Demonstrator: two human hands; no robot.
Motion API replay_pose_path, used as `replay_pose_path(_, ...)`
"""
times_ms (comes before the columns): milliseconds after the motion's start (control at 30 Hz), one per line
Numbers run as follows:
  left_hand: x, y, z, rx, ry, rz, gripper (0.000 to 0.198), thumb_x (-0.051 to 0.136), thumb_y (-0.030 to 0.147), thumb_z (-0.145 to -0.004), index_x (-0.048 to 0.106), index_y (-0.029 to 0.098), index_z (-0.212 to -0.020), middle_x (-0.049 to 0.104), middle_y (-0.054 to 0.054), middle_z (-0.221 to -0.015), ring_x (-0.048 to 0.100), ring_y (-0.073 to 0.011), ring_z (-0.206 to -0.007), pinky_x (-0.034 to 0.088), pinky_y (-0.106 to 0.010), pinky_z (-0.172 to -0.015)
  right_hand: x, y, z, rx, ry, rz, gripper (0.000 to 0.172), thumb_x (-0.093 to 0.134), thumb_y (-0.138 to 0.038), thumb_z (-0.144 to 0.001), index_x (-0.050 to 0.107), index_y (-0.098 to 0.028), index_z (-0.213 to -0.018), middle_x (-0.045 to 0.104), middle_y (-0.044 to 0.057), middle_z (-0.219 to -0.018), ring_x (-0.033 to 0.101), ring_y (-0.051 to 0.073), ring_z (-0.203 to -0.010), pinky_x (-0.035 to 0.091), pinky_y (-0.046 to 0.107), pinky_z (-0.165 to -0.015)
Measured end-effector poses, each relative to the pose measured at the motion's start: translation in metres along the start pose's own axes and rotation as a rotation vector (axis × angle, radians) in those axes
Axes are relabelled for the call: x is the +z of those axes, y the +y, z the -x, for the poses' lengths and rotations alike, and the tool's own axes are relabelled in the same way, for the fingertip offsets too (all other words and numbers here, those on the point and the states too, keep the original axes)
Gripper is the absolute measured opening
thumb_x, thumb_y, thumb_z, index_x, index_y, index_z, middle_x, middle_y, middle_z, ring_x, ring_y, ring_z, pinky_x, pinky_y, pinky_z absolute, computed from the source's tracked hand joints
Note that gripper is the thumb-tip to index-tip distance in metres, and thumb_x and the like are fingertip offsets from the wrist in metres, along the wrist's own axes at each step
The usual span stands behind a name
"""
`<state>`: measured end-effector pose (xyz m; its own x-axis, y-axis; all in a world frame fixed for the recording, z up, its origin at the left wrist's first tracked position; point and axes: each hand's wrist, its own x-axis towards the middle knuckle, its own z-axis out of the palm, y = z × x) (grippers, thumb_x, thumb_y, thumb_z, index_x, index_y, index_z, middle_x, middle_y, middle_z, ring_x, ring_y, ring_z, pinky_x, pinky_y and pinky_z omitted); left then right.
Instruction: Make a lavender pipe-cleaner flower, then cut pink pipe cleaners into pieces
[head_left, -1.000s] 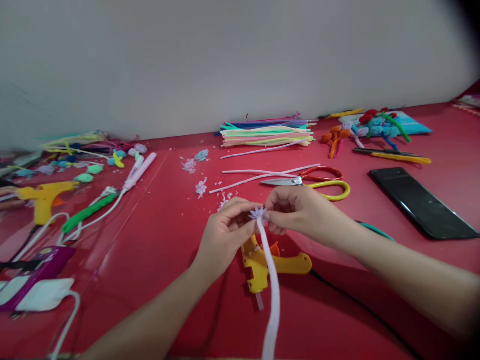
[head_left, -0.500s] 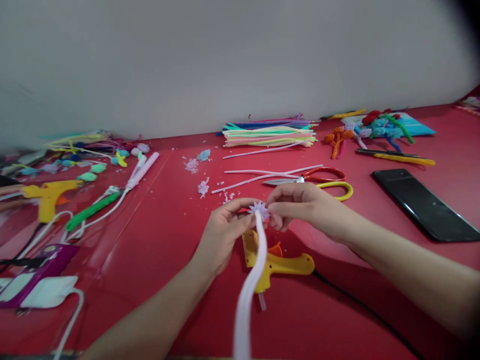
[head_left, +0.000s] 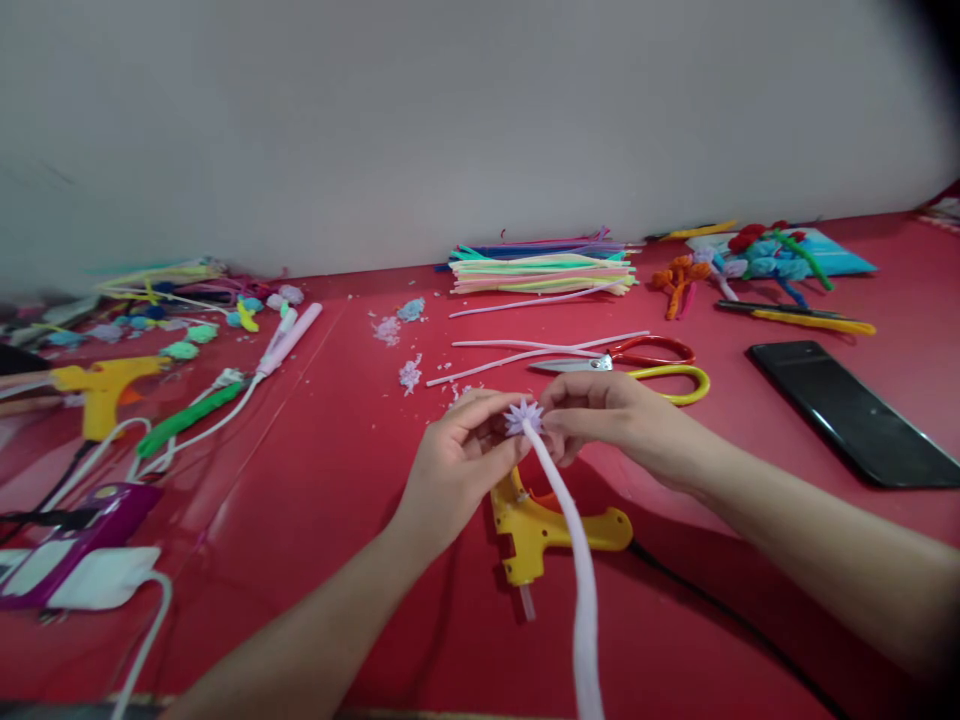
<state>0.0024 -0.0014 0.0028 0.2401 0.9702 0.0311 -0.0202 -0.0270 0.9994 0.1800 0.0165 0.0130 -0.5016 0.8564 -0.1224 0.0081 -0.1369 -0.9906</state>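
Between my hands is a small lilac pipe-cleaner flower point(head_left: 523, 416) with pointed petals. A long pale lilac pipe cleaner point(head_left: 579, 560) runs from its middle toward me. My left hand point(head_left: 459, 455) pinches the flower from the left, thumb and fingers closed on it. My right hand point(head_left: 611, 420) has its fingers bent together at the flower's right edge; its fingertips are partly hidden. Below the hands lies a yellow glue gun point(head_left: 551, 530) with a clear glue stick poking out. Scissors point(head_left: 641, 365) with red and yellow handles rest just beyond my right hand.
Pipe cleaners point(head_left: 540, 268) lie bundled by the wall, with loose lilac ones point(head_left: 517, 350) nearer. Fluff scraps point(head_left: 409, 373) dot the red table point(head_left: 300, 560). A black phone point(head_left: 855, 410) is at right. Leftward, another person's hand point(head_left: 30, 395) is at a second yellow glue gun point(head_left: 105, 390).
The long pipe cleaner's near end has swung to the right. The flower and both hands have shifted slightly right, and the flower is still held.
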Motion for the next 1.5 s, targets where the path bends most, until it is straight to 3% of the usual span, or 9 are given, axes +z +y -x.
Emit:
replay_pose_path(333, 0.001, -0.002, 0.002, -0.034, 0.023, 0.017, 0.031, 0.068, 0.019, -0.067, 0.065, 0.018, -0.098, 0.061, -0.007, -0.102, 0.059, -0.0180, -0.090, 0.048, -0.027, -0.076, 0.003, 0.001, 0.001, -0.008, 0.027, 0.049, 0.010, 0.055, -0.024, -0.078, 0.057, -0.015, -0.079, 0.061, 0.000, -0.068, 0.058, 0.011, -0.061, 0.049, 0.026, -0.062)
replay_pose_path(700, -0.001, -0.004, -0.002, -0.177, -0.053, 0.363, 0.021, 0.060, 0.014, -0.074, 0.063, 0.017, -0.095, 0.067, -0.004, -0.084, 0.062, -0.0123, -0.073, 0.048, -0.023, -0.070, -0.003, -0.004, 0.002, -0.058, 0.047, 0.045, 0.008, 0.052, -0.020, -0.079, 0.059, -0.015, -0.082, 0.061, 0.001, -0.066, 0.058, 0.012, -0.061, 0.047, 0.026, -0.061)
replay_pose_path(867, -0.005, -0.001, -0.003, -0.056, 0.049, 0.223, 0.023, 0.062, 0.015, -0.073, 0.060, 0.019, -0.096, 0.065, -0.002, -0.085, 0.062, -0.0124, -0.073, 0.048, -0.024, -0.072, -0.011, -0.010, 0.003, -0.116, 0.141, 0.069, 0.008, 0.052, -0.022, -0.080, 0.058, -0.018, -0.081, 0.061, -0.001, -0.063, 0.058, 0.012, -0.059, 0.046, 0.025, -0.059)
replay_pose_path(1067, -0.005, 0.003, -0.002, 0.210, 0.148, -0.064, 0.022, 0.062, 0.013, -0.072, 0.059, 0.019, -0.093, 0.059, -0.003, -0.092, 0.058, -0.0151, -0.086, 0.046, -0.026, -0.079, 0.012, -0.011, 0.011, -0.017, -0.032, 0.095, 0.019, 0.054, -0.035, -0.080, 0.059, -0.017, -0.078, 0.061, 0.000, -0.067, 0.058, 0.011, -0.060, 0.048, 0.025, -0.060)
replay_pose_path(1200, -0.002, 0.007, 0.002, 0.300, 0.161, -0.211, 0.021, 0.060, 0.012, -0.073, 0.060, 0.020, -0.093, 0.057, -0.004, -0.097, 0.057, -0.0152, -0.089, 0.046, -0.026, -0.080, 0.026, -0.012, 0.015, 0.015, -0.008, 0.045, 0.010, 0.055, -0.026, -0.079, 0.058, -0.017, -0.076, 0.058, -0.003, -0.063, 0.056, 0.009, -0.056, 0.047, 0.021, -0.057)
replay_pose_path(1367, -0.003, 0.008, 0.002, 0.282, 0.173, -0.070, 0.030, 0.060, 0.015, -0.073, 0.056, 0.023, -0.102, 0.057, -0.004, -0.107, 0.056, -0.0171, -0.095, 0.045, -0.029, -0.083, 0.027, -0.015, 0.020, -0.032, 0.096, 0.105, 0.006, 0.052, -0.020, -0.078, 0.055, -0.019, -0.072, 0.060, -0.002, -0.062, 0.058, 0.011, -0.058, 0.047, 0.023, -0.058)
replay_pose_path(1500, -0.003, 0.006, 0.001, 0.227, 0.164, -0.066, 0.023, 0.060, 0.016, -0.075, 0.059, 0.022, -0.097, 0.060, -0.003, -0.096, 0.057, -0.0153, -0.090, 0.045, -0.026, -0.080, 0.029, -0.014, 0.020, -0.050, 0.146, 0.140, 0.011, 0.056, -0.029, -0.078, 0.053, -0.019, -0.075, 0.060, -0.001, -0.067, 0.058, 0.013, -0.062, 0.047, 0.025, -0.059)
